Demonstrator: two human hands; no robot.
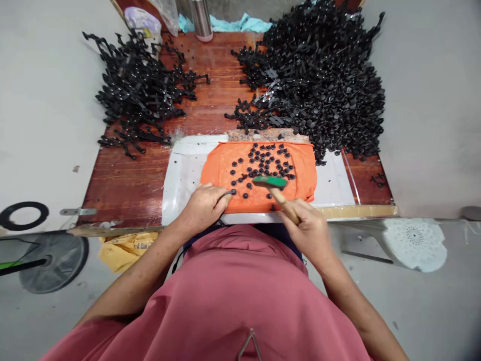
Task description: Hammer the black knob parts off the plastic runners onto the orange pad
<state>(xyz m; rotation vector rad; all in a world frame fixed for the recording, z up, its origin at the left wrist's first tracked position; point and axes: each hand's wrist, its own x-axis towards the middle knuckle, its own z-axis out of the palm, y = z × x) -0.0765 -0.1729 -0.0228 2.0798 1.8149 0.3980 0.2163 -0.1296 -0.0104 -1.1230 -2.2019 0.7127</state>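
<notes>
An orange cloth [225,163] lies on a white sheet [180,170] at the near edge of a wooden table [128,180]. Several small black round parts [263,158] are scattered over the cloth. My left hand [203,206] rests on the cloth's near left edge, fingers curled, pinching a small black part [230,192]. My right hand [308,230] grips the wooden handle of a small hammer whose green head [269,181] hovers over the cloth, just right of that pinched part.
A big heap of black plastic parts [323,75] fills the table's far right; a smaller heap [139,95] lies far left. A metal flask [201,20] and blue cloth stand at the back. A white stool [413,243] and a fan base [52,260] sit on the floor.
</notes>
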